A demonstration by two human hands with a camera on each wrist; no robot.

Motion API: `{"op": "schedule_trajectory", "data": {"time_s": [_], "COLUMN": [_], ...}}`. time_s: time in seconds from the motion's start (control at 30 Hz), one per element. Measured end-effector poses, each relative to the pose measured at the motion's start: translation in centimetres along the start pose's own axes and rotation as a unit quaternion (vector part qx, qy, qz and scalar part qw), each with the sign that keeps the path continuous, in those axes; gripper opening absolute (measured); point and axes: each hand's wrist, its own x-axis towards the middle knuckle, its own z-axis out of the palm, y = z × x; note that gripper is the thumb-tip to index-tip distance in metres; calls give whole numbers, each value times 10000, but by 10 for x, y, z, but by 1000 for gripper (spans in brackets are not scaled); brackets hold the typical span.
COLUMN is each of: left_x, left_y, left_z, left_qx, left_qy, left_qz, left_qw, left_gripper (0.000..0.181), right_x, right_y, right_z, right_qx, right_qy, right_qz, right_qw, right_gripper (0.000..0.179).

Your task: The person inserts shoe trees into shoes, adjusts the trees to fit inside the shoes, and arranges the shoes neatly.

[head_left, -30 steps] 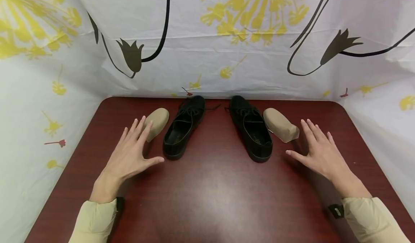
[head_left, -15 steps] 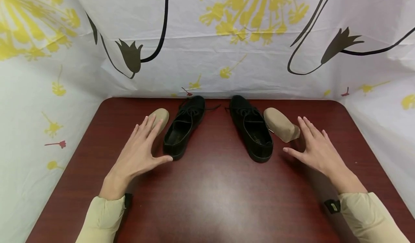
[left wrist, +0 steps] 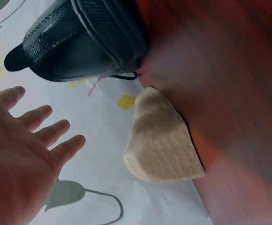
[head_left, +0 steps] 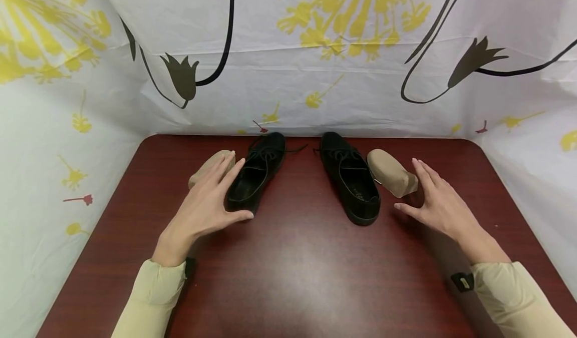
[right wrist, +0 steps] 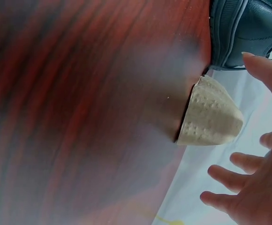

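Left grip [head_left: 205,201] and right grip [head_left: 444,205] hovering, spread
Left is hanging near a black shoe [head_left: 269,152], right near a tan piece [head_left: 389,172].

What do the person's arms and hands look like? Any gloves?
The left sleeve and right sleeve are puffy and pale cream. A small black piece shows at the left wrist; another black piece, with a pale mark, shows at the right. The left hand and right hand wear no gloves.
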Motion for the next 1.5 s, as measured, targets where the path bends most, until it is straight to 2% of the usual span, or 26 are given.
{"op": "schedule_trajectory", "data": {"time_s": [0.6,0.87,1.0,1.23,1.5], "left_x": [25,40,44,53,67], "left_y": [14,21,23,29,39], "left_z": [3,8,10,14,19], "left_qx": [-390,-415,-397,-437,-515], "left_qy": [-18,156,215,7,-159], "left_qz": [127,495,561,527,587], "left_qw": [9992,9978,9974,9977,9968], "left_gripper": [111,112,111,111,111], "right_x": [6,20,23,25,29], "right_y": [0,0,0,3,10], "right_z": [4,7,9,14,16], "right_qx": [175,232,299,410,836], "right_qy": [-86,-94,-122,-104,-361], "right_qz": [81,45,54,13,318], "right_qw": [9998,9997,9995,9991,9953], "right_gripper": [119,118,118,117,115]}}
